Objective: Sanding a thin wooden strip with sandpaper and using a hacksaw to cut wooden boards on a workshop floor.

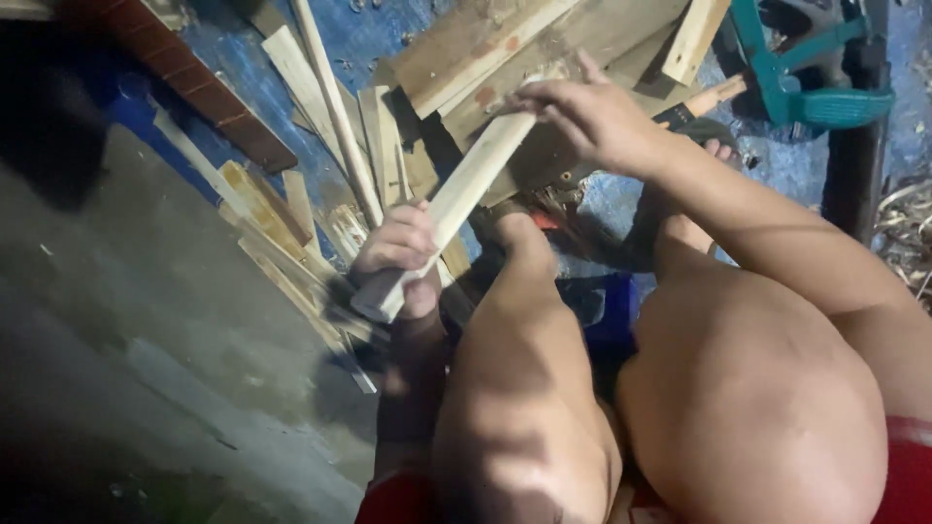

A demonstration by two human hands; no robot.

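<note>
A dark, bare concrete floor [146, 320] is seen at the left, dim and grey, with a reddish-brown plank [209, 97] lying across a blue sheet [252, 78] further up; beside these, a loose heap of pale wood offcuts [282, 223] is spread over the sheet, thin strips and short slats overlapping at odd angles, with a long round stick [335, 107] slanting through them; the left hand [398, 247] is closed in a full fist around the lower end of a pale wooden slat [461, 194], which is held off the ground, tilted up to the right, above the knees; the upper end of the slat is gripped by the right hand [587, 116], fingers curled over its top edge; wider boards [515, 39] are stacked just behind that hand; the slat appears clean and whole, so the work on it is judged to be at an early or middle point, with the many offcuts around it not yet sorted; no tool is seen in either hand; at the far right, a green plastic frame [806, 78] stands on the sheet, and dry wood shavings [908, 233] are noted at the edge; lighting is poor, and the room beyond cannot be made out.
</note>
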